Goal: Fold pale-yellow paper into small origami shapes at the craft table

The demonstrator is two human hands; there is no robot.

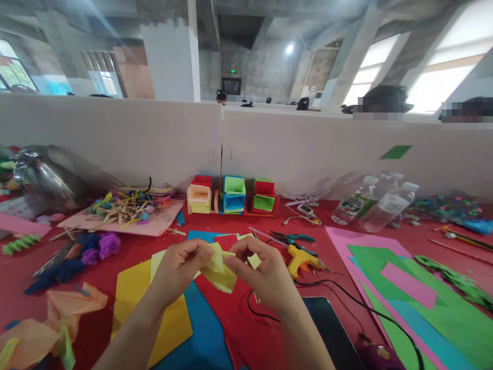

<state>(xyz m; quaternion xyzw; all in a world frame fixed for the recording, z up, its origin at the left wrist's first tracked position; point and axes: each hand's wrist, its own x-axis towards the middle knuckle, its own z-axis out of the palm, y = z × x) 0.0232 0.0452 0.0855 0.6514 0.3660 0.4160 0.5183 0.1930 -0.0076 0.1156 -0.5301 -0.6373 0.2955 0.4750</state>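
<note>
A crumpled piece of pale yellow paper point(220, 272) is held up between my two hands. My left hand point(184, 264) pinches its upper left side between thumb and fingers. On the other side, my right hand point(259, 264) grips the paper's right edge with thumb and fingertips. Below them lie a yellow sheet point(134, 293), a blue sheet point(204, 318) and a red sheet point(250, 313), partly covered by my forearms. A yellow hot glue gun point(304, 261) rests just right of my right hand, with pliers point(295, 239) behind it.
Small folded paper boxes point(234, 194) stand against the white partition point(154, 139). A phone point(327, 329) and black cord lie front right. Plastic bottles point(389, 205) and coloured sheets point(450, 313) are at right. On the left are a metal kettle point(50, 177) and craft scraps point(127, 208).
</note>
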